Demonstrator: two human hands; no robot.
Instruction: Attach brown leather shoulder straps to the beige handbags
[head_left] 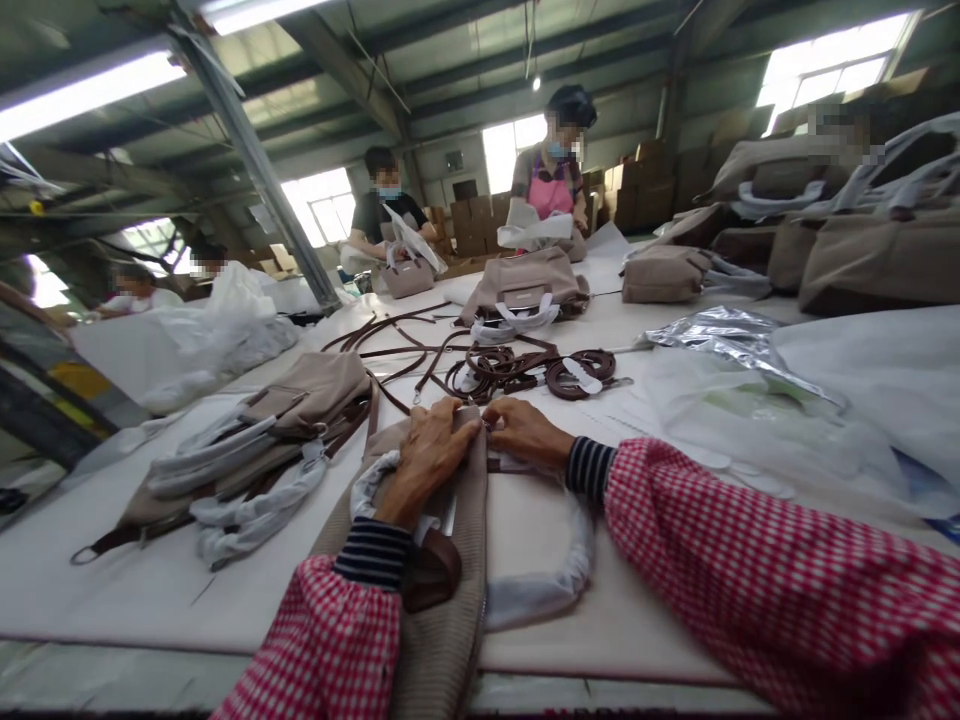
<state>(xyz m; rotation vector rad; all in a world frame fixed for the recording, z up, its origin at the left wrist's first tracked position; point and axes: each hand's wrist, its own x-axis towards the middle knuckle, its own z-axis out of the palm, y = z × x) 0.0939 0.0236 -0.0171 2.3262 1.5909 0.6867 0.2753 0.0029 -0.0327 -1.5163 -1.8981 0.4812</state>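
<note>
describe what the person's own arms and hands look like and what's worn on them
The left hand and right hand are bare. Loose red-and-white gingham sleeves end at snug dark cuffs with thin pale stripes.

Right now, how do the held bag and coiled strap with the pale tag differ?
The bag is taupe, the coiled strap dark brown. The bag is broad, the strap narrow. The left hand and right hand touch the bag, not the strap. Both lie on the table.
</note>
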